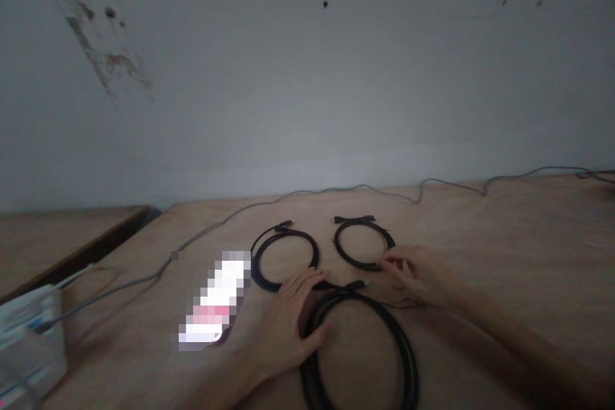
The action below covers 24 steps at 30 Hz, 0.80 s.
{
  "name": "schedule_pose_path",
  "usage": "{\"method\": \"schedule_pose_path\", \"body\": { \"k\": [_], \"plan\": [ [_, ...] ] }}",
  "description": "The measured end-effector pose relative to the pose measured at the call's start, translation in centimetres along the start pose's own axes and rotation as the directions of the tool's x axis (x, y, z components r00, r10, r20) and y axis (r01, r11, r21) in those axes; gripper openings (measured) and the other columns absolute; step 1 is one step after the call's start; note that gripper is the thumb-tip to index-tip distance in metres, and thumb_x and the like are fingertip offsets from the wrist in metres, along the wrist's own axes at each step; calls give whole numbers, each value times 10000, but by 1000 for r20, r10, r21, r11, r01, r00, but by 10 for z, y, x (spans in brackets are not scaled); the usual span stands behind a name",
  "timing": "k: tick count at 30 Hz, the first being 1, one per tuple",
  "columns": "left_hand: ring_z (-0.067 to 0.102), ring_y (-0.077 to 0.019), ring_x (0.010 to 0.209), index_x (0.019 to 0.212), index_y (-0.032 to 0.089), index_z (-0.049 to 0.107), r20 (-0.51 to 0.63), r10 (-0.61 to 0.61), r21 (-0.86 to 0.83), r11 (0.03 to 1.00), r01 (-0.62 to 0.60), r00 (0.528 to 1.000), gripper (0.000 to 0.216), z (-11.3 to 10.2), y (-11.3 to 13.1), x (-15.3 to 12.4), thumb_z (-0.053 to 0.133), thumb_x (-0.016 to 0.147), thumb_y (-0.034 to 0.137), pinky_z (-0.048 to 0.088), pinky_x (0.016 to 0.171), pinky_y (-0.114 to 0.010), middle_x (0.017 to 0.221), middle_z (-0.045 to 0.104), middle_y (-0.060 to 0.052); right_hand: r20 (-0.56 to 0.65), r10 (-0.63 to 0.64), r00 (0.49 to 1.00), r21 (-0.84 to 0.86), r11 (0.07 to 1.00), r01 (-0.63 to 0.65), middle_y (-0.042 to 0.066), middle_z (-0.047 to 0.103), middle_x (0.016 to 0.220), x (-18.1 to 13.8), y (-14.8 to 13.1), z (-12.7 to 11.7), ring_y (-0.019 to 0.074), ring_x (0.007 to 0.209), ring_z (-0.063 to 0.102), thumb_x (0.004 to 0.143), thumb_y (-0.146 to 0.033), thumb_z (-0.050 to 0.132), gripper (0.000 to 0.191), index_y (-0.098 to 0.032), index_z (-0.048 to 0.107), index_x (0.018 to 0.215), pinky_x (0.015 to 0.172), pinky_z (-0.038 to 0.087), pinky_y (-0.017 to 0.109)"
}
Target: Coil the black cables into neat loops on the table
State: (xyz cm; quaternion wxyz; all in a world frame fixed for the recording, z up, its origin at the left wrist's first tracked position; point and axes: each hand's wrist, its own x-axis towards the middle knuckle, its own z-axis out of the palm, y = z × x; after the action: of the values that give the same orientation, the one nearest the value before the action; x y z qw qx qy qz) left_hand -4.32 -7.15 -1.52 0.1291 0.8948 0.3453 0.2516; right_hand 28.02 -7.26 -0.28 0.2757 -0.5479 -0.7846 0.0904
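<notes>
Three coiled black cables are lying apart on a tan table top (504, 250) (loops kept separate, perhaps so that none tangle): the left coil (284, 231), right coil (361, 220) and near coil (404, 346). The left hand (286, 323) is resting open on the near coil; the right hand (413, 275) is curling against the right coil, its grip unclear.
</notes>
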Motion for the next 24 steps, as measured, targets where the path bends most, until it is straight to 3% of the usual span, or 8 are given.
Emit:
{"method": "schedule_pose_path", "body": {
  "k": [3, 9, 13, 16, 19, 24],
  "plan": [
    [556, -354, 1356, 1430, 234, 511, -2, -6, 14, 1000, 6, 1000, 550, 1, 4, 4, 674, 913, 327, 469, 1125, -569, 1447, 604, -145, 62, 41, 997, -59, 998, -37, 38, 766, 781, -2, 14, -9, 205, 651, 656, 923, -350, 624, 193, -251, 789, 919, 617, 470, 313],
    [632, -334, 1169, 1272, 211, 587, -19, -33, 80, 996, 35, 999, 446, 4, 0, 8, 651, 831, 212, 512, 1030, -546, 1252, 670, -125, 167, -60, 984, 3, 998, 61, 41, 786, 1016, -20, 16, -19, 265, 924, 721, 866, -463, 724, 196, -296, 770, 958, 817, 544, 373],
    [620, -342, 1170, 1226, 208, 618, -47, -46, 153, 987, 53, 998, 401, 4, -8, 8, 631, 826, 193, 491, 1037, -560, 1232, 664, -121, 241, 24, 970, -64, 998, -9, 46, 765, 911, -22, 12, -29, 256, 798, 700, 823, -485, 771, 240, -273, 755, 934, 692, 517, 344],
    [613, -326, 1163, 1216, 209, 619, -37, -44, 140, 989, 49, 998, 357, 2, -9, 7, 612, 860, 195, 490, 1033, -543, 1211, 657, -113, 268, 54, 962, -74, 997, -35, 35, 747, 823, -22, 16, -27, 229, 719, 673, 873, -452, 697, 188, -268, 731, 886, 612, 462, 317],
    [617, -316, 1130, 1201, 208, 617, -45, -43, 129, 990, 49, 998, 319, 0, -9, 7, 603, 883, 203, 495, 1016, -534, 1188, 651, -110, 193, 55, 980, -32, 998, -50, 40, 729, 755, -25, 26, -14, 224, 670, 653, 862, -415, 654, 169, -260, 714, 832, 606, 463, 330],
    [624, -322, 1110, 1181, 206, 625, -45, -42, 123, 991, 48, 998, 328, 1, -10, 7, 614, 854, 196, 508, 991, -529, 1183, 654, -110, -30, 163, 986, -36, 986, -164, 41, 720, 720, -32, 29, 19, 252, 683, 675, 863, -366, 611, 167, -262, 712, 779, 631, 517, 366]
  ]
}}
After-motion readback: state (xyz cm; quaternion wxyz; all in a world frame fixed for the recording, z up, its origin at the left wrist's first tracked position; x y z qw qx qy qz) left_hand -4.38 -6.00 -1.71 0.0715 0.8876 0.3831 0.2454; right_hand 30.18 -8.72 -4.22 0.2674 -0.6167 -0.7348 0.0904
